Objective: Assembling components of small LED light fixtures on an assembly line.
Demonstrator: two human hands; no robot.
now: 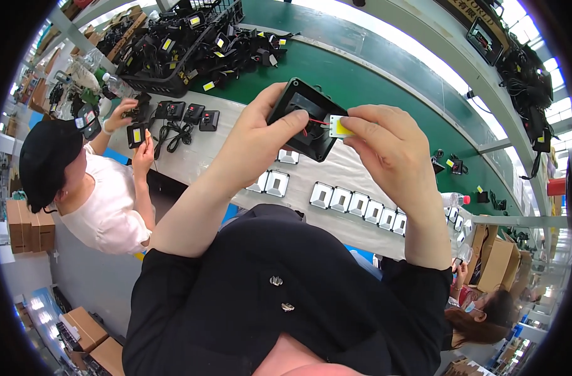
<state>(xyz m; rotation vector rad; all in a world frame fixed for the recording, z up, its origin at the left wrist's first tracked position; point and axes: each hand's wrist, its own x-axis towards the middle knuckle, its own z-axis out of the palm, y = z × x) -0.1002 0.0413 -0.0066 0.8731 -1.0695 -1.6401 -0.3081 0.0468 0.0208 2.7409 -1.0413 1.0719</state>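
Note:
My left hand grips a black rectangular lamp housing by its left side, tilted above the bench, with the thumb reaching into its hollow. Red wires run out of the housing to a small white LED board with a yellow patch. That board is pinched between the thumb and fingers of my right hand, just at the housing's right edge. Below my hands, silver square reflector frames stand in a row on the pale bench cover, and a few more lie to the left.
A black crate heaped with cabled lamps stands at the back left of the green bench. Several black lamp housings and coiled cables lie near a co-worker on the left. Another person sits at right, near a bottle.

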